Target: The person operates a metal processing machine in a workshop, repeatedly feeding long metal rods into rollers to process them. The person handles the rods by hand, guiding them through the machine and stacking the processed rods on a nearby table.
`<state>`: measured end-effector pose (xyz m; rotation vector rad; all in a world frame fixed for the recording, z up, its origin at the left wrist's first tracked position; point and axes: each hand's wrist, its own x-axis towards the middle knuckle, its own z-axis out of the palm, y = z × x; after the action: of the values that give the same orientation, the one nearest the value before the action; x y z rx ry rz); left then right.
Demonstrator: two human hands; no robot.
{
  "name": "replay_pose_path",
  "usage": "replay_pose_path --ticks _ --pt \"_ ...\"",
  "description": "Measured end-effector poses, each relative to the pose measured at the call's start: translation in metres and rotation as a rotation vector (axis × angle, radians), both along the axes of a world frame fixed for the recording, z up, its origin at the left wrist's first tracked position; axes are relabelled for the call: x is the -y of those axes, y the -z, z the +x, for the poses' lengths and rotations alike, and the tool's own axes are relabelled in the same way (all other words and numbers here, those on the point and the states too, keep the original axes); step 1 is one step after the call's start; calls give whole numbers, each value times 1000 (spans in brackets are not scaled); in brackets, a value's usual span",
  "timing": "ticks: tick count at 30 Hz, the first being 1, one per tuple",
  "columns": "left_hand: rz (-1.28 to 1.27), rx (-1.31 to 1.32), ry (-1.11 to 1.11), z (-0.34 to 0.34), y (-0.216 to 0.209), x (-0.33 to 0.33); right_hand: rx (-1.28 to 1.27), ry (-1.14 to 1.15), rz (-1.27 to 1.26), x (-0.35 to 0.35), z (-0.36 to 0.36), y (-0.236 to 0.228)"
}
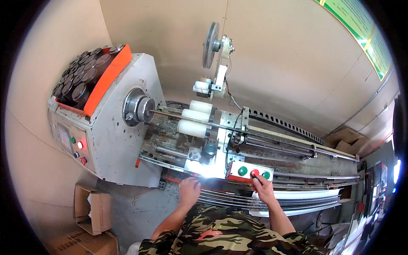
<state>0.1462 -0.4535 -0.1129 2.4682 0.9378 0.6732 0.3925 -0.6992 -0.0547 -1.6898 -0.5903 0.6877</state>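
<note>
My right hand [264, 190] reaches to a small control box at the machine's front, its thumb and fingers closed at the red button [254, 173]. On that box a green button [242, 171] sits to the left and another green button [266, 175] to the right. My left hand [189, 191] is beside the machine's front edge, its fingers loosely bent and nothing seen in them. A bright lit spot on the metal carriage [219, 157] lies just beyond it. A long thin metal rod [187, 117] runs from the chuck [145, 109] past white rollers [193, 128].
A grey machine housing [117, 144] stands left, topped by an orange-edged tray [111, 78] of dark cylinders. Its panel has a lit red light [80, 145]. A wheel [211, 45] rises behind the rollers. Several metal rods [306, 202] lie in front. Cardboard boxes [101, 212] are lower left.
</note>
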Motion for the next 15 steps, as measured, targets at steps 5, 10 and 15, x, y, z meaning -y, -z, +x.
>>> replay_pose_path --ticks 5,10,15 --pt "-23 93 -147 -43 8 -24 581 -241 74 -57 8 -34" --pt "53 132 -328 -66 -19 -44 1011 -412 284 -141 7 -94" --pt "163 229 -369 -25 -71 -64 1051 -649 181 -201 15 -80"
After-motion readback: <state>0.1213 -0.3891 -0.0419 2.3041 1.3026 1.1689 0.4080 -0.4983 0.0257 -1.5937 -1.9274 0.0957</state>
